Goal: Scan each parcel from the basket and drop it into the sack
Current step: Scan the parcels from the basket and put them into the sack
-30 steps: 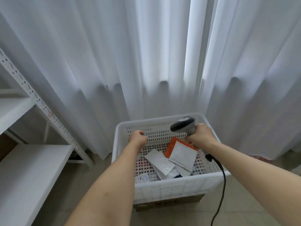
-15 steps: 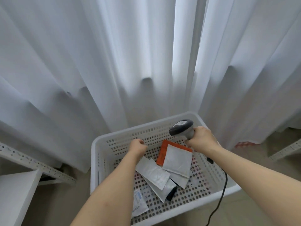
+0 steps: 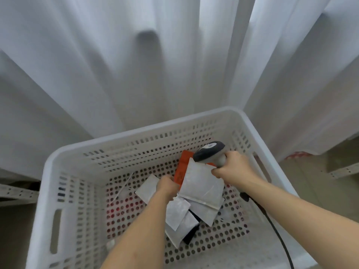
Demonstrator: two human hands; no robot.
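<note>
Left hand reaching down into white perforated basket, fingers hidden among the parcels; grip or mere touch cannot be told. Right hand wrapped firmly round handle of barcode scanner, black cable trailing toward the near right corner.

White curtain: backdrop, hanging in folds behind and beside the basket. Sack not in view.

Basket: open-topped, holding all parcels on its holed floor; probably set low and close so both arms reach in from above.

Large white parcel: uppermost of the heap, lying flat, long axis running from near left to far right, far corner touching the right hand just beneath the scanner. Judged the likeliest next pick, being on top and nearest the scanner head.

Orange parcel: partly covered by the large white parcel, long axis pointing roughly away from the wearer toward the far wall.

Smaller white parcels: overlapped in a loose fan toward the near side, one dark item showing beneath.

Scanner: head aimed left and slightly downward over the heap, apparently held ready so a lifted label can be read without shifting the right arm.
</note>
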